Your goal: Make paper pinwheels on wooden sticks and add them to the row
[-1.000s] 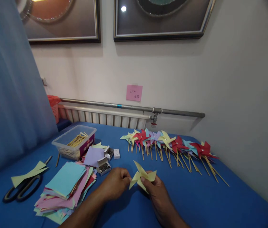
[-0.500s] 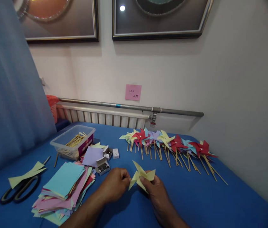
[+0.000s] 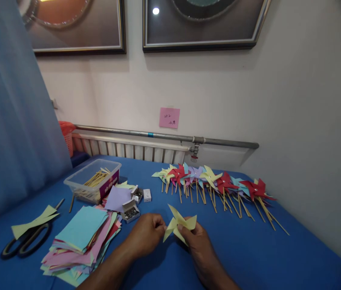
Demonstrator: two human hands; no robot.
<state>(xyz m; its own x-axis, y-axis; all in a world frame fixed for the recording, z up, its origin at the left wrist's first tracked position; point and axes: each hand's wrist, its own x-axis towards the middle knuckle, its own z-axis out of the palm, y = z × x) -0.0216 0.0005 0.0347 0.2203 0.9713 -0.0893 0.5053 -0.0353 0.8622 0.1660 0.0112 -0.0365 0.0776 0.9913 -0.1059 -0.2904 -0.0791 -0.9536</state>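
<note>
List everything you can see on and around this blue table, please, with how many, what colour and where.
yellow pinwheel: one, pale yellow, held in both hands at front centre
finished pinwheels: a row, red, yellow, lilac and light blue, on sticks, far right of table
paper stack: one pile, mixed pastels, front left
scissors: one pair, black handles, far left, under a yellow paper strip
plastic tub: one, clear, holds wooden sticks, back left
small boxes: three, white, two open, beside the tub
table: one, blue
pink note: one, on wall
left hand: pinches the pinwheel's left side
right hand: grips its middle
</note>
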